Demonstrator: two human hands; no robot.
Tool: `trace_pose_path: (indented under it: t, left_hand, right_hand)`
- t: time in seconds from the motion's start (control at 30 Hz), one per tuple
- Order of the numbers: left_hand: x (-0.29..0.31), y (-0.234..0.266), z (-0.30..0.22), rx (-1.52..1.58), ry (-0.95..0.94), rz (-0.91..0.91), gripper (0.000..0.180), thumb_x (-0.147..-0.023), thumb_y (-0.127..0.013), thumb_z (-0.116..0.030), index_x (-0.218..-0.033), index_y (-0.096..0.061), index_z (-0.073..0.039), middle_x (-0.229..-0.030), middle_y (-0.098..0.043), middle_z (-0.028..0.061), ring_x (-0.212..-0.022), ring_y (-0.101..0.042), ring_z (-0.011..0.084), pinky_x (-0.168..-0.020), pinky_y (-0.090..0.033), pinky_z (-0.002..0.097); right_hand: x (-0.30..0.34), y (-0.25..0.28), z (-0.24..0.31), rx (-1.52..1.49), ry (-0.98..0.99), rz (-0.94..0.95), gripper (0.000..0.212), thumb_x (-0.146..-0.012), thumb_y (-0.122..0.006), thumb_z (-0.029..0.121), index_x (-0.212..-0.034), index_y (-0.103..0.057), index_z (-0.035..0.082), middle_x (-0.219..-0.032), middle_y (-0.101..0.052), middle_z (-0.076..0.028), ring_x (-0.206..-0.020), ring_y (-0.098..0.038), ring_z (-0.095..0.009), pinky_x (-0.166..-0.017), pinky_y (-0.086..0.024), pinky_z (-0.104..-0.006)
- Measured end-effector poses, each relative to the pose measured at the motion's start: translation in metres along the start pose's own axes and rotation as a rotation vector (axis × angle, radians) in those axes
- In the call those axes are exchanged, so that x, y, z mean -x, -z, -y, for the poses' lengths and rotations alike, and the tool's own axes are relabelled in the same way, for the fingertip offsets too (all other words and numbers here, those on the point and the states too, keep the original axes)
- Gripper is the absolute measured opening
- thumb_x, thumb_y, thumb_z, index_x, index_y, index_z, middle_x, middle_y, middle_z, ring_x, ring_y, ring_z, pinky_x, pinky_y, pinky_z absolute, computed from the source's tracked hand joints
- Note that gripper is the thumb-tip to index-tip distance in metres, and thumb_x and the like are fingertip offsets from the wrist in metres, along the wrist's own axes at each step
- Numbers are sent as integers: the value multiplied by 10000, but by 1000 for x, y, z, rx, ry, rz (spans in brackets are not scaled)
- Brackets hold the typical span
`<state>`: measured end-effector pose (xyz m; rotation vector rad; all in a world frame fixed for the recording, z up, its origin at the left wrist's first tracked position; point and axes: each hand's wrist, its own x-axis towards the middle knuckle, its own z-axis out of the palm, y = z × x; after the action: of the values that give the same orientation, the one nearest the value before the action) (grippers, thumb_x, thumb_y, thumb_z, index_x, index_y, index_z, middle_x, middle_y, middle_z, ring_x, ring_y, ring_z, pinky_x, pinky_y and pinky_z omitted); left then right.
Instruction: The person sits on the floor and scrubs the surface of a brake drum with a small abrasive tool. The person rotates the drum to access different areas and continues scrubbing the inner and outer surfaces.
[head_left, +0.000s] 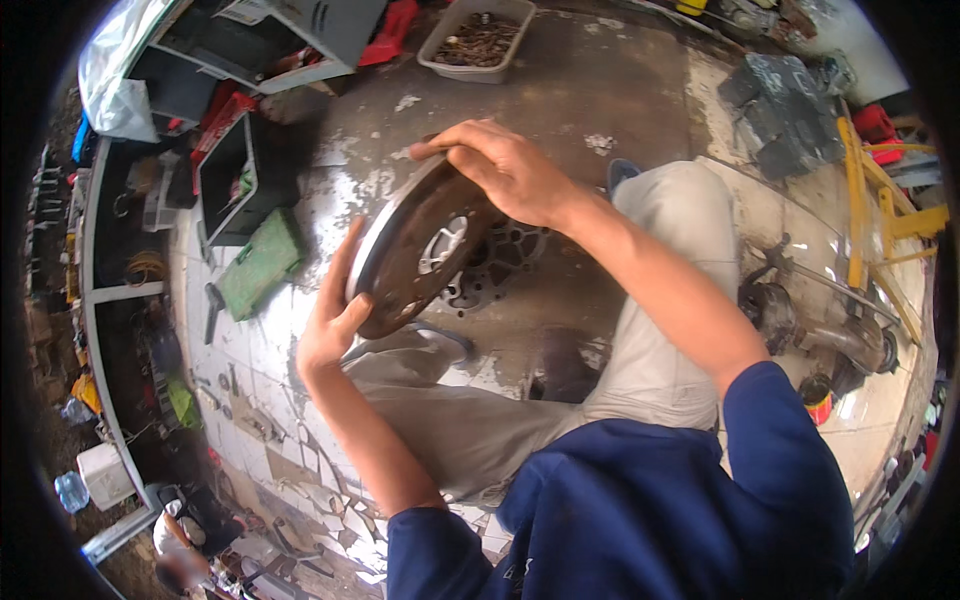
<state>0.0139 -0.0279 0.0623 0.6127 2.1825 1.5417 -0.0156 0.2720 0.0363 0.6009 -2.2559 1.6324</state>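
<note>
Between my two hands is a tilted round metal disc [395, 285], like a flywheel, with a bright rim, a brown stained face and an opening at its middle. My left hand [335, 320] grips its lower left edge, the thumb over the near face. At the top, my right hand [510, 178] is closed over the rim, with its fingers along the far edge. Partly hidden behind the disc, a grey metal part with several holes [490, 285] shows low between my legs; I cannot tell exactly what it rests on.
A grey tub of small metal parts [470, 70] stands ahead. To the left are a green case [262, 262] and a dark open drawer [232, 185]. On the right lie a large metal assembly [810, 325] and a yellow stand [885, 215]. Another person [180, 545] is at lower left.
</note>
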Motion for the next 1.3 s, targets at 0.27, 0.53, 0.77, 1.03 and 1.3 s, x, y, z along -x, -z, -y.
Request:
trace_pose_path:
  t: [0.27, 0.53, 0.77, 1.03, 1.3]
  left_hand:
    - [-6, -8, -8, -55, -9, -18, 1054, -836, -655, -638, -1529, -249, 44, -1584, -270, 215, -1487, -217, 287, -1194, -155, 398]
    - [-3, -4, -5, -48, 61, 21, 1022, -864, -569, -696, -1506, -308, 56, -1551, -343, 203, -1467, -265, 281, -1193, -155, 397]
    - [-1, 0, 4, -23, -50, -30, 1021, -878, -509, -728, -1491, -332, 69, -1534, -371, 203, -1456, -291, 282, -1195, -156, 406]
    - [0, 2, 6, 22, -31, -106, 991, -899, -477, -725, -1477, -359, 72, -1526, -384, 205, -1447, -312, 291, -1192, -184, 409]
    - [3, 2, 6, 65, -55, -115, 960, -896, -514, -701, -1471, -382, 56, -1521, -397, 195, -1441, -329, 287, -1189, -196, 405]
  right_hand:
    - [2, 0, -7, 110, 47, 23, 554, -1017, -400, 549, -1187, -672, 97, -1147, -676, -92, -1130, -574, -279, -1022, -407, -394]
    - [-2, 3, -11, 107, -54, 53, 651, -990, -393, 621, -1163, -669, 58, -1154, -669, -141, -1147, -578, -313, -1023, -419, -422]
    - [-1, 6, -7, 72, -124, 98, 701, -986, -323, 660, -1218, -661, 92, -1201, -657, -118, -1207, -542, -292, -1048, -407, -403]
    - [-7, 10, -6, 57, -183, 121, 712, -985, -307, 674, -1202, -680, 107, -1183, -666, -110, -1174, -578, -280, -1019, -434, -387]
    - [-2, 12, -2, 15, -210, 97, 672, -996, -355, 635, -1167, -690, 78, -1148, -681, -143, -1134, -603, -310, -988, -457, -391]
